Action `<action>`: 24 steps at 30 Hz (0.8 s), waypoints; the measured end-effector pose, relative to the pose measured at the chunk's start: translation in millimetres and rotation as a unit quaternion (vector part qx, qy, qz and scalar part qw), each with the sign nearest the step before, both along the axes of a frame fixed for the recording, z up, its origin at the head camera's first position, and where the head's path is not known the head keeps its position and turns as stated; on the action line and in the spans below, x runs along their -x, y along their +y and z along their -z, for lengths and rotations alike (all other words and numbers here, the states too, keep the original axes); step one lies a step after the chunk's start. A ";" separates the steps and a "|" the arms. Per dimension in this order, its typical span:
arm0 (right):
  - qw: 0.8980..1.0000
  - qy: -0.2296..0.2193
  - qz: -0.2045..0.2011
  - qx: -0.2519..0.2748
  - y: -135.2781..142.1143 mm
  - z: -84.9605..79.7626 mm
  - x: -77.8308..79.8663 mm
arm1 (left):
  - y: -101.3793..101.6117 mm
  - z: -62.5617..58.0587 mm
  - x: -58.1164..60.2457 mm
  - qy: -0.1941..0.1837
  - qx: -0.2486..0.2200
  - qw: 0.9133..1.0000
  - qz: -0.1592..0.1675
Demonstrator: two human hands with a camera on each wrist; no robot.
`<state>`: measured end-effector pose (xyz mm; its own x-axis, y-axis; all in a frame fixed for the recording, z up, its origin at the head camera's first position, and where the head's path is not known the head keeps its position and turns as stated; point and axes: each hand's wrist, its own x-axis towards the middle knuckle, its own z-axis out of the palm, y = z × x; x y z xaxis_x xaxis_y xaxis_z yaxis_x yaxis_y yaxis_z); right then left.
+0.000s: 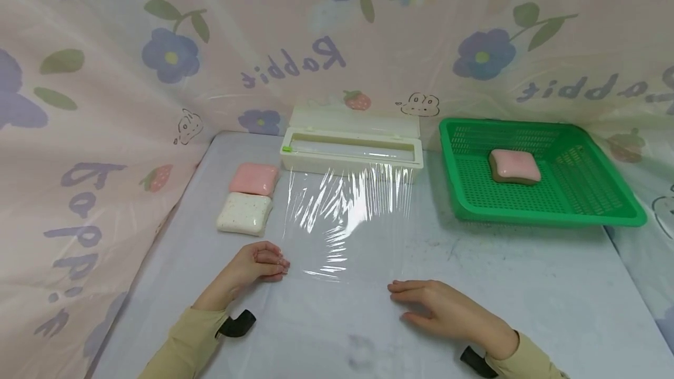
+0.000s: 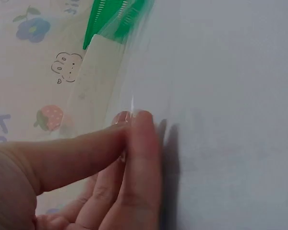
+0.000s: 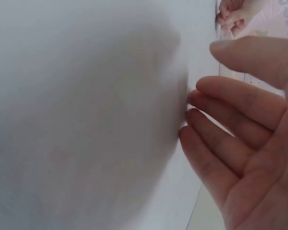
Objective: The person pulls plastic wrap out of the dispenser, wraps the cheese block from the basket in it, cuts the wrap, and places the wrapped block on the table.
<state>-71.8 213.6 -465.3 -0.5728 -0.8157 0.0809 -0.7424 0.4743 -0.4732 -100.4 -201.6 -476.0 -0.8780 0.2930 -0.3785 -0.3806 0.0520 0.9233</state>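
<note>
A sheet of clear cling film (image 1: 358, 230) stretches toward me from a white dispenser box (image 1: 351, 167) with its lid raised. My left hand (image 1: 258, 265) pinches the film's near left corner between thumb and fingers; the left wrist view shows the film (image 2: 132, 103) rising from those fingertips. Near the film's other corner is my right hand (image 1: 447, 309), its fingertips low at the table and its thumb apart. In the right wrist view the right hand (image 3: 245, 134) has extended fingers and holds nothing visible. Whether it touches the film is unclear.
Beyond my left hand lie a pink pillow-shaped block (image 1: 254, 179) and a speckled white one (image 1: 244, 213), side by side. At the right stands a green basket (image 1: 547, 215) containing a pink block with a brown underside (image 1: 516, 166). A patterned curtain (image 1: 231, 34) encloses the table.
</note>
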 end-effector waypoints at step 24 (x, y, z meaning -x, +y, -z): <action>0.997 -0.069 -0.001 0.027 21.8 -2.5 -12.7 | 1.6 12.2 -3.0 -0.050 -0.001 0.994 -0.096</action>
